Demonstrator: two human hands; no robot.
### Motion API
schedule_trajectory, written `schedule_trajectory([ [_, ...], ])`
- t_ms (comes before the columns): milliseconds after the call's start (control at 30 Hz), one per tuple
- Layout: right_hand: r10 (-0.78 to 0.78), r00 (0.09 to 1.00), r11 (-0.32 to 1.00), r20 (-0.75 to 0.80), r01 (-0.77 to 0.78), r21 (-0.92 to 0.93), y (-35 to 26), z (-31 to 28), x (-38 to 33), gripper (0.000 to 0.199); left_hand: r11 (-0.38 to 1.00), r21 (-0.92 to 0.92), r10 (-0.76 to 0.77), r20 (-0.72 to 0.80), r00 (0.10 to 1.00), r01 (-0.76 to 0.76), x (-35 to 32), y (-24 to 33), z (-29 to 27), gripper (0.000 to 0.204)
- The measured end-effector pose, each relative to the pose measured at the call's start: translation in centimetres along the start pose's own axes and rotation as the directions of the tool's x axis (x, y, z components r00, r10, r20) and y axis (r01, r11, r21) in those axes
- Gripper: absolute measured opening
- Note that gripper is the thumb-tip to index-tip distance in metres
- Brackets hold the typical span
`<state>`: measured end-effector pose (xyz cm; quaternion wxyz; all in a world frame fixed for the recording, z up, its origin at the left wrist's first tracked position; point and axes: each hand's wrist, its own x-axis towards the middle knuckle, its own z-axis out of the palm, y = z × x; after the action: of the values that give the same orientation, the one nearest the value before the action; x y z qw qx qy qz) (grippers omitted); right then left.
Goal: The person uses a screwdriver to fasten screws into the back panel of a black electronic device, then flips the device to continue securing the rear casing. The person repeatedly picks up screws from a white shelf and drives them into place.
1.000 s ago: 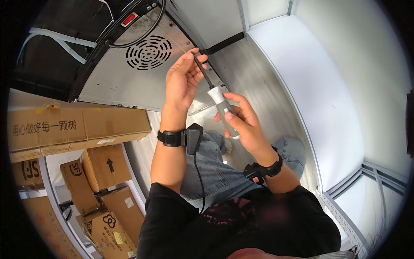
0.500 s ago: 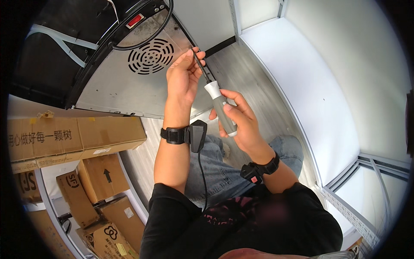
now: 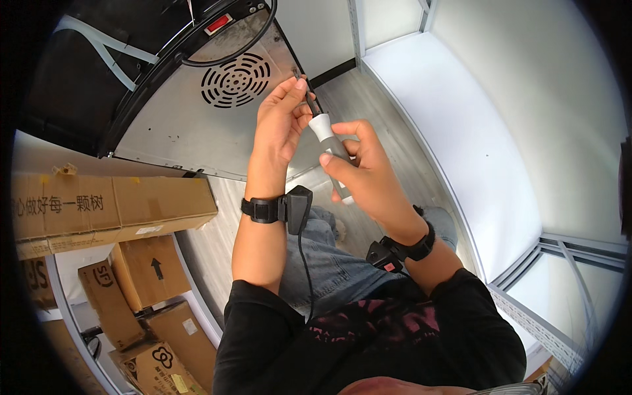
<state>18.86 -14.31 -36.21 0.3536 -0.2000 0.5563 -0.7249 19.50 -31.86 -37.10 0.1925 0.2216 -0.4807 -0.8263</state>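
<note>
In my right hand [image 3: 368, 171] is the handle of a screwdriver [image 3: 320, 126], grey with a white collar. Its dark shaft points up and away toward the edge of a metal panel [image 3: 178, 131] with round vent slots. The thumb and fingers of my left hand [image 3: 282, 112] pinch the shaft close to its tip. Whatever the tip touches at the panel's edge is too small to make out. The panel belongs to a black-framed appliance with a red switch [image 3: 218, 24] and a black cable [image 3: 230, 58] looped across it.
A long cardboard box [image 3: 131, 204] lies at the left. Below it, several smaller cartons [image 3: 150, 270] sit on a shelf. White shelving [image 3: 454, 118] with metal posts runs along the right. Pale tubes [image 3: 108, 46] hang over the appliance's dark part.
My right hand has turned on the handle, with its thumb now across the grip and its index finger raised off it. My left hand stays at the shaft. The view has shifted slightly.
</note>
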Motion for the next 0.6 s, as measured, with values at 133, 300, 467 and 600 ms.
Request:
schedule_trajectory([
  [133, -0.066, 0.996, 0.992, 0.064, 0.072, -0.108, 0.4, -0.3, -0.1, 0.045, 1.000, -0.007, 0.016, 0.019, 1.000, -0.016, 0.8, 0.0, -0.6, 0.018],
  [300, 0.112, 0.957, 0.853, 0.267, -0.231, 0.468, 0.1, -2.0, -0.9, 0.053, 1.000, -0.004, 0.020, 0.026, 0.999, -0.020, 0.8, 0.0, -0.3, 0.018],
  [467, 0.124, 0.973, 0.976, 0.195, -0.155, 0.154, 0.6, -1.8, -0.9, 0.061, 0.998, 0.059, 0.008, 0.023, 1.000, -0.009, 0.4, 0.4, -0.2, 0.020],
  [600, -0.020, 0.995, 0.960, 0.101, 0.047, -0.276, 2.3, -1.5, -0.6, 0.068, 0.985, 0.168, 0.036, -0.050, 0.998, -0.027, 0.3, 0.3, 0.6, 0.020],
])
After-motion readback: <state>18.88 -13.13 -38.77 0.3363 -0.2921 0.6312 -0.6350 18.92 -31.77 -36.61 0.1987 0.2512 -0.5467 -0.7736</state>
